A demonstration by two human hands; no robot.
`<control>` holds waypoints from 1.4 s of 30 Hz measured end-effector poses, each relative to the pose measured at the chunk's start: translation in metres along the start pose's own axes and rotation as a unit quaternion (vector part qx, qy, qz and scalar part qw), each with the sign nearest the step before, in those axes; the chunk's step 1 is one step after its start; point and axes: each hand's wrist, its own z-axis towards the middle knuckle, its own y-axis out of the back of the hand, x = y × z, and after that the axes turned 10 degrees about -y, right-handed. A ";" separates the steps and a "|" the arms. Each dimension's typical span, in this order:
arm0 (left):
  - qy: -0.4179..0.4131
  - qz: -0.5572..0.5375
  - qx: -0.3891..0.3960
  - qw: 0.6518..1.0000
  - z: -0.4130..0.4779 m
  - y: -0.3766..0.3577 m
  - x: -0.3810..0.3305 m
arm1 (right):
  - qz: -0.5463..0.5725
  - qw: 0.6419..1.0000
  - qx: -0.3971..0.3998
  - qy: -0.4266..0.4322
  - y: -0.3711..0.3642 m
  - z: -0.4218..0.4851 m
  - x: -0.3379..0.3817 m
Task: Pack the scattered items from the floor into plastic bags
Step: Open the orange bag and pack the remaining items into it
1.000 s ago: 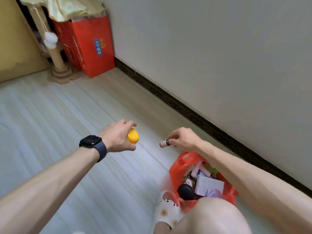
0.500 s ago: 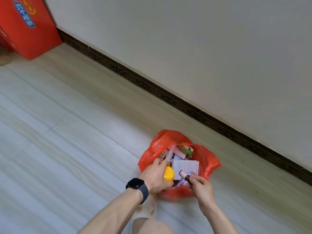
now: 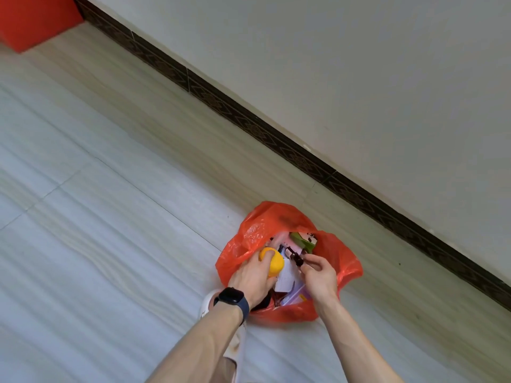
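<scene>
A red plastic bag lies open on the floor near the wall, with several small items inside, among them white paper and a green packet. My left hand, with a dark watch on its wrist, grips a yellow ball over the bag's mouth. My right hand pinches a small pink tube with a dark cap, also over the open bag.
A dark patterned skirting board runs along the grey wall behind the bag. A red box stands in the top left corner. A white slipper on my foot touches the bag's near left side.
Both hands came down from above the floor to the bag's mouth, still holding the ball and the tube. The view has tilted down and moved closer to the bag.
</scene>
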 end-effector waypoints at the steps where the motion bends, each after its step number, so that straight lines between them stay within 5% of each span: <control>1: -0.005 0.012 0.001 1.000 -0.001 0.002 0.000 | -0.010 1.000 -0.001 0.004 0.001 -0.002 -0.001; 8: -0.042 0.094 0.046 0.994 -0.023 0.032 -0.020 | -0.149 0.982 0.024 0.117 0.020 -0.038 0.008; 13: -0.079 0.123 0.067 0.987 -0.053 0.072 -0.040 | -0.264 0.929 0.072 0.248 0.028 -0.076 0.028; 18: -0.039 0.182 0.046 0.981 -0.106 0.140 -0.027 | -0.410 0.803 0.099 0.420 0.001 -0.125 0.069; 25: 0.160 0.251 -0.036 0.954 -0.234 0.246 0.056 | -0.479 0.595 0.131 0.632 -0.078 -0.235 0.144; 30: 0.296 0.239 -0.089 0.920 -0.350 0.284 0.115 | -0.513 0.466 0.166 0.702 -0.147 -0.329 0.172; 35: 0.404 0.172 -0.109 0.892 -0.442 0.277 0.179 | -0.543 0.396 0.214 0.709 -0.224 -0.392 0.154; 42: 0.500 0.068 -0.113 0.856 -0.502 0.233 0.284 | -0.605 0.354 0.268 0.661 -0.337 -0.417 0.097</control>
